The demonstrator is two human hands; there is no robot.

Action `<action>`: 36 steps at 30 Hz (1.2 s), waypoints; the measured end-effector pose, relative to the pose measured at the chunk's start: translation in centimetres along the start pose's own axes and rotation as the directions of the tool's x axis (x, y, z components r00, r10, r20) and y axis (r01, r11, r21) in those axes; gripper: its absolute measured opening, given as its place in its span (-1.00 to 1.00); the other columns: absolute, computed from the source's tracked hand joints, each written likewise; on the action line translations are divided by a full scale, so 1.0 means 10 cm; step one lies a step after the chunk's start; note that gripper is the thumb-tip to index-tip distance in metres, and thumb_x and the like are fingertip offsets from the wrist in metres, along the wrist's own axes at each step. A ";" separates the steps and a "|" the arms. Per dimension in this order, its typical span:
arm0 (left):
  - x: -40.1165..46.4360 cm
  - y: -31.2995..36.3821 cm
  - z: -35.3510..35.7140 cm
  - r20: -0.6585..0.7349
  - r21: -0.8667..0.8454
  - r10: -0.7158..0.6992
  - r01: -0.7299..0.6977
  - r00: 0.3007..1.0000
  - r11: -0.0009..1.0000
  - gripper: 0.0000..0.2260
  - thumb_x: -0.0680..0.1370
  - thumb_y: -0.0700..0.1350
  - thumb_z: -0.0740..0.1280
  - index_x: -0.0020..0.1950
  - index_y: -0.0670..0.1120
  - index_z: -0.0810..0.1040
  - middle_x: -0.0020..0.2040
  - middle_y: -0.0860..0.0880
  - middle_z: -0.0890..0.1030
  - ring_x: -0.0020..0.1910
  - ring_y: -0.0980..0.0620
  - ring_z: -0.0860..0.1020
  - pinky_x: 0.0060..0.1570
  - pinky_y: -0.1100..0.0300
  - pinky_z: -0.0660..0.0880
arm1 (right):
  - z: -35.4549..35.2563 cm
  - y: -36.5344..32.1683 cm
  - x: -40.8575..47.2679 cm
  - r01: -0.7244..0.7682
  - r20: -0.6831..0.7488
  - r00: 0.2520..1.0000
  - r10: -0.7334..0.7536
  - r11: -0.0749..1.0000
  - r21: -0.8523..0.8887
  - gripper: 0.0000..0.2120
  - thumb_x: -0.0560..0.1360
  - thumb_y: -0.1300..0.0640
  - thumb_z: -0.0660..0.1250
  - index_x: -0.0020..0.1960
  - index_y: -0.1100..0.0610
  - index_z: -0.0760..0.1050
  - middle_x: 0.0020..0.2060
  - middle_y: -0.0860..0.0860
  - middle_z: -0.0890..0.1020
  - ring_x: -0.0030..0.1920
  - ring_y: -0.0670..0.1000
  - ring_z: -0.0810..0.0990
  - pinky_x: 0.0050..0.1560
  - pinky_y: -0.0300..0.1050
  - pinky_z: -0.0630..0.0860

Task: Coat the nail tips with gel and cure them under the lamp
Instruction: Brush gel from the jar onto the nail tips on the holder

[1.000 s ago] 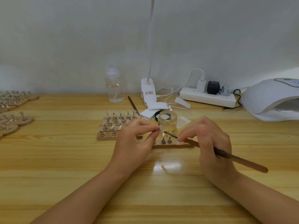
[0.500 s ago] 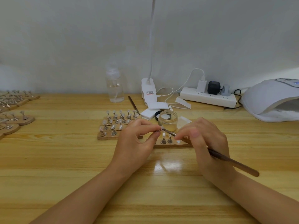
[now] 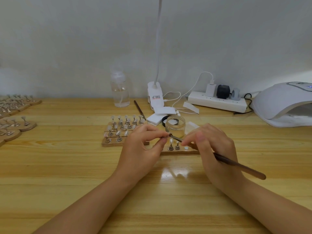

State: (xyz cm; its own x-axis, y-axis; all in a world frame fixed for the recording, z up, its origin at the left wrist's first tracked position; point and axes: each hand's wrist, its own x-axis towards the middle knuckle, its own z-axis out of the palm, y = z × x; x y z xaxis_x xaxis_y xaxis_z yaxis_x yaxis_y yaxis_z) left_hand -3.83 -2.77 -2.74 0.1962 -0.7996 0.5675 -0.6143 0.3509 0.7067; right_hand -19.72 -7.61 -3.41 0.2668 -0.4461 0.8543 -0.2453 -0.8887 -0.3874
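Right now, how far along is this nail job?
Midway, it seems. The left hand pinches a small metal nail stand while the right hand works a brown wooden brush on it. The white domed curing lamp sits apart, unused; curing remains.

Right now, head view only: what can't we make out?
- Nail tip pinched by the left hand: too small, partly hidden by the fingers; gel coverage unreadable.
- Brush bristles: tiny at the contact point; load unclear.
- Curing lamp: cut off by the right edge; interior shadowed.
- Wooden stand: partly hidden behind both hands.
- Stands at far left: cut by the edge, blurred.
- Right hand covers the brush's mid-shaft.
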 end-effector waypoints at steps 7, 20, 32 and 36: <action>0.00 0.02 -0.02 -0.052 -0.026 0.025 -0.026 0.998 0.999 -0.69 0.39 -0.25 0.44 -0.18 0.21 0.56 -0.20 0.14 0.57 -0.11 0.21 0.52 -0.10 0.31 0.45 | -0.03 -0.02 0.01 -0.060 -0.042 0.997 0.063 0.995 0.080 -0.67 0.53 0.07 0.05 -0.31 0.03 0.49 -0.39 -0.14 0.55 -0.30 -0.12 0.51 -0.15 -0.05 0.42; 0.00 0.00 -0.01 -0.061 -0.053 0.051 -0.054 0.997 0.997 -0.85 0.36 -0.23 0.46 -0.27 0.01 0.59 -0.29 0.15 0.58 -0.19 0.21 0.53 -0.11 0.30 0.44 | -0.01 -0.03 0.00 0.013 -0.027 1.000 -0.013 1.000 -0.016 -0.57 0.59 0.01 0.04 -0.25 0.15 0.56 -0.36 -0.04 0.59 -0.28 -0.10 0.51 -0.14 -0.16 0.38; 0.00 0.00 -0.01 -0.044 -0.043 0.010 -0.012 0.999 0.999 -0.83 0.36 -0.22 0.47 -0.26 0.05 0.59 -0.27 0.14 0.58 -0.18 0.18 0.53 -0.15 0.28 0.44 | -0.01 -0.03 -0.01 0.044 -0.024 0.999 -0.044 0.999 0.005 -0.61 0.56 0.13 0.04 -0.27 0.16 0.56 -0.37 -0.01 0.59 -0.29 -0.02 0.54 -0.18 -0.02 0.42; -0.01 0.00 -0.02 -0.048 -0.037 0.006 -0.008 0.999 0.999 -0.77 0.35 -0.24 0.47 -0.27 0.10 0.57 -0.27 0.13 0.58 -0.17 0.17 0.53 -0.17 0.30 0.43 | 0.01 -0.03 -0.01 0.051 0.020 0.998 -0.052 0.998 0.032 -0.58 0.57 0.10 0.03 -0.28 0.17 0.57 -0.38 0.00 0.60 -0.30 0.02 0.56 -0.16 0.00 0.41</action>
State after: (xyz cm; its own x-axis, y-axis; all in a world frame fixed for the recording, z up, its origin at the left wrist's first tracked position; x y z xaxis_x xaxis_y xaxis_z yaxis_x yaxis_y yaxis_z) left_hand -3.72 -2.64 -2.69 0.2286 -0.7733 0.5914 -0.5872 0.3750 0.7173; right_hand -19.61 -7.31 -3.46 0.2975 -0.4016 0.8661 -0.2015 -0.9132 -0.3542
